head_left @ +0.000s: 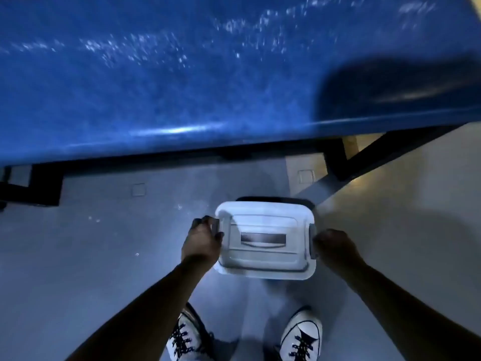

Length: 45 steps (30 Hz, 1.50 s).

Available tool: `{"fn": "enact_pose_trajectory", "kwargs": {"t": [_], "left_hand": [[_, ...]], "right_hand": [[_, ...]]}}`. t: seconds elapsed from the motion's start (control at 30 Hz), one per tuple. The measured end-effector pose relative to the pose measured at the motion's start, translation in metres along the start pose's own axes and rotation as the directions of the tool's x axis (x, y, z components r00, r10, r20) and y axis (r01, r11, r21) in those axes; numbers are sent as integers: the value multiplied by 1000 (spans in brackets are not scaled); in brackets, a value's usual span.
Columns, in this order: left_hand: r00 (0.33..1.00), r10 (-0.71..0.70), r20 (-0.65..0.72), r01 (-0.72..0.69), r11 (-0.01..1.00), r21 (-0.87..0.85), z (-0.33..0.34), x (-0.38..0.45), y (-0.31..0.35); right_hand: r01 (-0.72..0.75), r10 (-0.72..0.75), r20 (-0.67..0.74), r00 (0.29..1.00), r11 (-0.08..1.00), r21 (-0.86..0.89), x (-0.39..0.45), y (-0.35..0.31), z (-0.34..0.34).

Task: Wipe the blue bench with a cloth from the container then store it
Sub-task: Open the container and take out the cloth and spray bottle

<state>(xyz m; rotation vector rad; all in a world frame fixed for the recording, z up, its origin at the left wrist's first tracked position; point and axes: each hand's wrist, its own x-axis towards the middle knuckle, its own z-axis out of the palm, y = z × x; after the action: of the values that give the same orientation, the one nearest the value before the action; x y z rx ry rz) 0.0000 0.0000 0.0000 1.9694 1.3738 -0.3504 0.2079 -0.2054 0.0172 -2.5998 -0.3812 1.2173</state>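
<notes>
White plastic forms the lid (264,241) of the container (265,273), which sits over the grey floor (104,256) just in front of the blue bench (156,87); whether it rests on the floor or is held slightly above it cannot be told. The lid has a recessed handle (263,239) at its middle and a grey latch on each short side.

Both hands are at the container. The left hand (201,242) has its fingers curled round the left latch (215,227) at the container's left edge. The right hand (335,247) is at the right latch (312,241), its fingers bent against that side; how firmly it holds cannot be told through the blur and dim light. Both forearms reach forward from the lower corners of the view.

Beyond the container, the bench's blue surface fills the upper half of the view, with pale streaks and specks across it and a dark shadow patch toward its right end. Its black frame (338,162) runs beneath the near edge. Nearer than the container, two white shoes (302,334) with black laces stand on the floor. No cloth can be seen.
</notes>
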Motion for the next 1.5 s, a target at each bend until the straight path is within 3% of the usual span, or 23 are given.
{"fn": "enact_pose_trajectory", "kwargs": {"t": [0.07,0.13,0.3,0.4,0.53,0.7,0.8,0.87,0.93,1.1,1.23,1.37,1.5], "left_hand": [[994,-87,-64,82,993,-83,16,14,-5],[985,-139,-105,122,980,-160,27,23,-10],[974,-165,-158,119,957,-265,40,29,-22],[973,-162,-163,107,946,-306,37,31,-25],[959,-277,-59,235,895,-379,35,39,-33],[898,-436,63,397,739,-545,42,51,-40],[906,-422,-11,365,796,-483,36,47,-35],[915,-373,-157,303,889,-345,31,41,-30],[907,-342,-244,250,906,-342,25,32,-19],[926,-314,-211,232,911,-340,38,19,-4],[895,-335,-294,223,908,-355,49,21,-7],[892,-389,-231,257,855,-450,48,20,-13],[926,-280,-252,144,882,-449,37,16,4]], "right_hand": [[-64,57,-82,995,994,-88,15,5,13],[-113,107,-90,990,992,-62,27,9,26],[-153,144,-127,981,986,-61,46,20,44],[-173,168,-69,983,982,-70,50,25,41],[-264,264,-47,963,964,21,61,32,33],[-187,185,-25,982,978,-96,67,34,31],[-132,127,-64,990,987,-95,53,33,24],[-135,139,-168,976,990,35,40,26,18],[-117,138,-216,967,988,104,33,20,17],[-88,122,-184,975,979,182,34,12,40],[-116,171,-209,963,960,253,40,17,56],[-134,201,-234,951,953,272,41,19,54],[-141,229,-248,941,935,326,28,26,38]]}}
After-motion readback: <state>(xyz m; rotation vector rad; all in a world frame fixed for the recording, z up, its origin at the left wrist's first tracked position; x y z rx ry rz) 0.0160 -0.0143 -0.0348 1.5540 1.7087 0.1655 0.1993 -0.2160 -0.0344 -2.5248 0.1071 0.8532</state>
